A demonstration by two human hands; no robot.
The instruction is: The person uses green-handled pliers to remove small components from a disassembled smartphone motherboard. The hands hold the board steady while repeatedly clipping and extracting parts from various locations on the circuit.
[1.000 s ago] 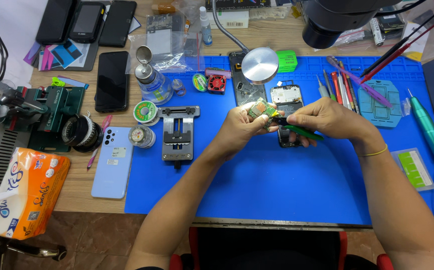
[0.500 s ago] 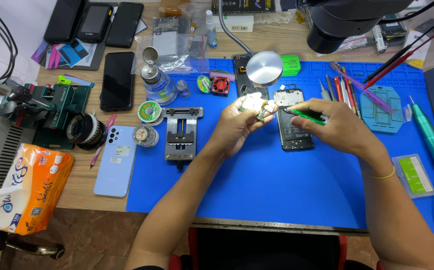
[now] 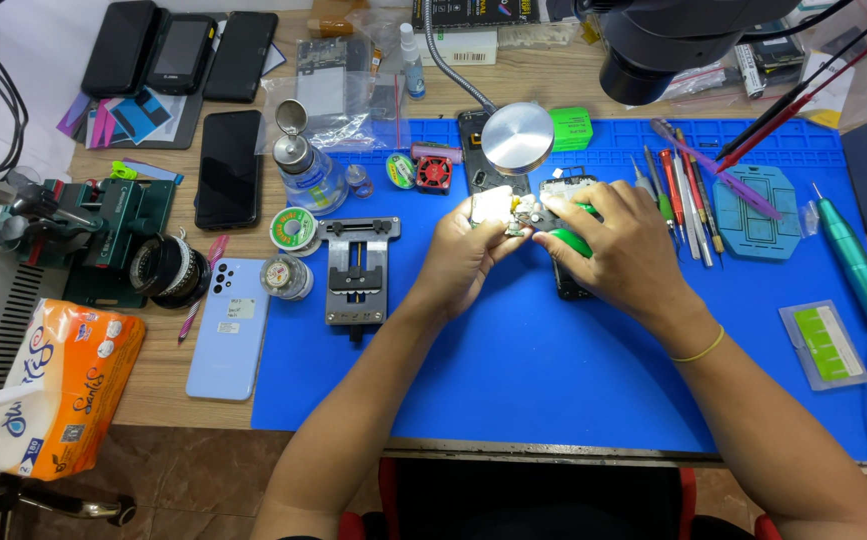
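Centre of frame, on blue rubber work mat (image 3: 513,370): left hand (image 3: 463,255) pinching small brightly lit circuit board (image 3: 501,208); right hand (image 3: 621,245) fingers clamped on green-handled tool (image 3: 571,240).

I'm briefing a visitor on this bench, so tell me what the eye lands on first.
First, the left hand and right hand meet over the blue work mat, pinching a small brightly lit circuit board; the right hand also grips a green-handled tool. Next, the orange tissue pack at the left edge, beside a light blue phone lying back up.
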